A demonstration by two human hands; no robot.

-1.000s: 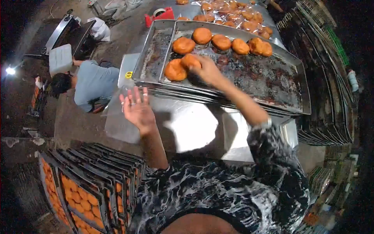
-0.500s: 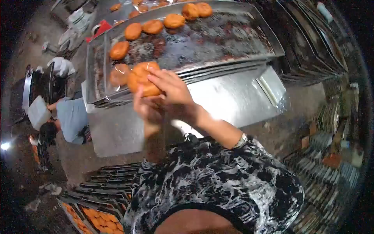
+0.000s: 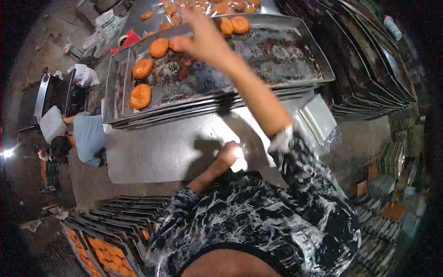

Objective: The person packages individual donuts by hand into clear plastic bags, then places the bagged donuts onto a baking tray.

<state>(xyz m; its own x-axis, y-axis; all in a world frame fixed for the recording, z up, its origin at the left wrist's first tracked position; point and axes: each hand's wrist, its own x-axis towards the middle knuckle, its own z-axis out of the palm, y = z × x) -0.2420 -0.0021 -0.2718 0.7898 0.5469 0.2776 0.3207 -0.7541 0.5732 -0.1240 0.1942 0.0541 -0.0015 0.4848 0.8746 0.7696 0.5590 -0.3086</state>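
Observation:
My right hand [image 3: 198,37] reaches across the metal tray [image 3: 330,69], its fingers blurred but spread, near clear-wrapped buns [image 3: 221,9] heaped behind the tray. Nothing shows in its grasp. Unwrapped round orange buns stand along the tray's left and far sides, among them one at the near left [image 3: 140,96] and one at the far side [image 3: 240,25]. The forearm and hand hide part of that row. My left hand [image 3: 228,154] is low over the metal table, curled beside a bright white stack of sheets or bags [image 3: 226,131]; glare hides what its closed fingers hold.
More trays lie stacked under the top one. A clear-wrapped white pack [image 3: 318,117] is on the table [image 3: 138,157] at right. Racks of trays [image 3: 360,60] stand at right and lower left, some with buns [image 3: 110,256]. Another person [image 3: 88,138] crouches at left.
My hands have parted from the wrapped bun they held together. The right hand moved up and away over the tray and opened; the left moved down and right to the white stack.

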